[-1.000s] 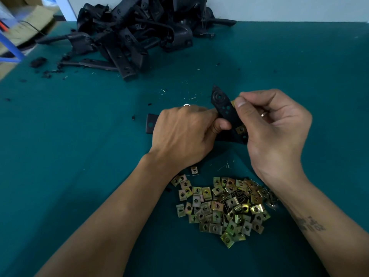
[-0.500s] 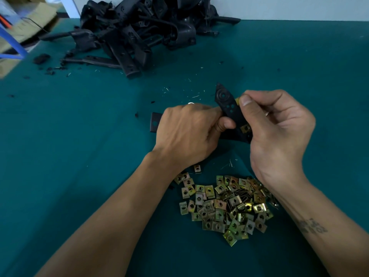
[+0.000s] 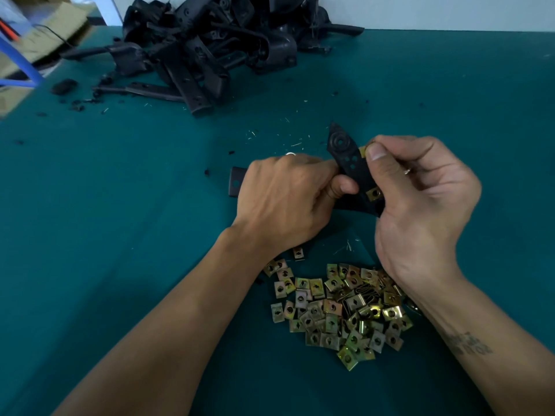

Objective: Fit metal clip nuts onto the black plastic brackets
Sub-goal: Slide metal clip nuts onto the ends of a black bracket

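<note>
Between both hands, above the table (image 3: 120, 235), a black bracket (image 3: 350, 163) is gripped by the left hand (image 3: 282, 202); the right hand (image 3: 420, 187) pinches a clip nut (image 3: 362, 151) against its edge. Below the grip lies the nut pile (image 3: 339, 310).

Teal work surface (image 3: 120, 235) spanning nearly the whole view, scattered dark crumbs and pale slivers across it, plain white wall (image 3: 450, 10) along the far edge, blue metal frame (image 3: 18, 64) and cardboard (image 3: 57, 28) beyond the left corner, even diffuse lighting
</note>
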Tool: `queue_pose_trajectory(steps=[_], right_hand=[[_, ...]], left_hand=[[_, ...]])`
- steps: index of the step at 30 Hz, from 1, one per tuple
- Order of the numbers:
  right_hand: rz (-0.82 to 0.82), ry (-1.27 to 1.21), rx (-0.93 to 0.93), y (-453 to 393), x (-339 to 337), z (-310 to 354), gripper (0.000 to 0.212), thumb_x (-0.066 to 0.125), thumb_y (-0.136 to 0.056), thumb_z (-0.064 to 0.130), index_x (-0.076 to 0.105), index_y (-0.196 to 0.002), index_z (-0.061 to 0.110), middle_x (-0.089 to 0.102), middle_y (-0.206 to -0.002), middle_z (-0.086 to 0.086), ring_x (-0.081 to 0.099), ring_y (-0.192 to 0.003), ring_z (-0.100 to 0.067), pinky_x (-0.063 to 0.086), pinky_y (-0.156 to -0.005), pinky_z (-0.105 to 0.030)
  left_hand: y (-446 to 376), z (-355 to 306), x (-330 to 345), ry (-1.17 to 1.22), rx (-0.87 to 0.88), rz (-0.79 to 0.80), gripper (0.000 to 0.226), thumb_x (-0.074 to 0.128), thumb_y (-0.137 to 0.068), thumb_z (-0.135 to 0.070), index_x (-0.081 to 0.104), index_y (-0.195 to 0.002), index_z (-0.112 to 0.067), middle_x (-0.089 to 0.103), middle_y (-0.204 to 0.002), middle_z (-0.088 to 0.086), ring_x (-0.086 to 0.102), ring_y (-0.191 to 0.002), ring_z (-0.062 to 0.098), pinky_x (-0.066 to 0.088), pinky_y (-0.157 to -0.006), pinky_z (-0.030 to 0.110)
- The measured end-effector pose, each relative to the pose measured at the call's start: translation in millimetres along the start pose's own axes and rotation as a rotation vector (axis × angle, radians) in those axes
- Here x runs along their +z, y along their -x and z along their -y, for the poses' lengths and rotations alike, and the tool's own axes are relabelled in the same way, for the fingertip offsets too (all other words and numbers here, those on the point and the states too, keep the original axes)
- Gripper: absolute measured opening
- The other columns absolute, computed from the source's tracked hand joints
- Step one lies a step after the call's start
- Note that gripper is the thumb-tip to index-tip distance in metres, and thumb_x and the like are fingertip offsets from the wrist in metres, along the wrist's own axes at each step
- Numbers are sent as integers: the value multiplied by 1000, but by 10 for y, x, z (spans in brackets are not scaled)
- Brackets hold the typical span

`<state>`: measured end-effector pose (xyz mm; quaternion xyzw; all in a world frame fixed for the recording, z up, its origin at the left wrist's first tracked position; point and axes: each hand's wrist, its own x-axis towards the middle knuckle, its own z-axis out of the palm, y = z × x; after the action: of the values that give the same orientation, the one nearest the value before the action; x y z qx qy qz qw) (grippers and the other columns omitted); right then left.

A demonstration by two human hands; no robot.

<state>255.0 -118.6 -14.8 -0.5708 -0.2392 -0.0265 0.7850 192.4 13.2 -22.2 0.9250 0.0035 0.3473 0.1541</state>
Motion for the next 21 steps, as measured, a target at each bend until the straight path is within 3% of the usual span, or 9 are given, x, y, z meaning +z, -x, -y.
queue_pose_trajectory(steps=[10,14,21], right_hand=[[226,207,-96,-129,-128,48,20,70,-89,-2,66,-91,17,70,-91,-2,67,-85,-12,53,-78,-26],[273,212,-95,-173,-164,56,24,69,-88,-5,65,-87,18,69,-90,-3,66,-84,-14,52,-78,-27],[388,273,-169,-219,-217,85,13,68,-88,-10,65,-87,3,69,-89,-9,65,-80,-19,50,-74,-28]], left_hand=[[24,2,-6,-29,-7,45,67,14,-97,-61,52,-66,-15,48,-64,-7,50,-50,28,25,-51,30],[23,-4,-11,-60,-12,67,59,13,-96,-63,39,-66,-21,41,-66,-11,47,-51,26,23,-52,30],[29,1,-5,-37,-17,64,56,11,-97,-65,28,-61,-25,36,-61,-11,32,-50,21,23,-52,29]])
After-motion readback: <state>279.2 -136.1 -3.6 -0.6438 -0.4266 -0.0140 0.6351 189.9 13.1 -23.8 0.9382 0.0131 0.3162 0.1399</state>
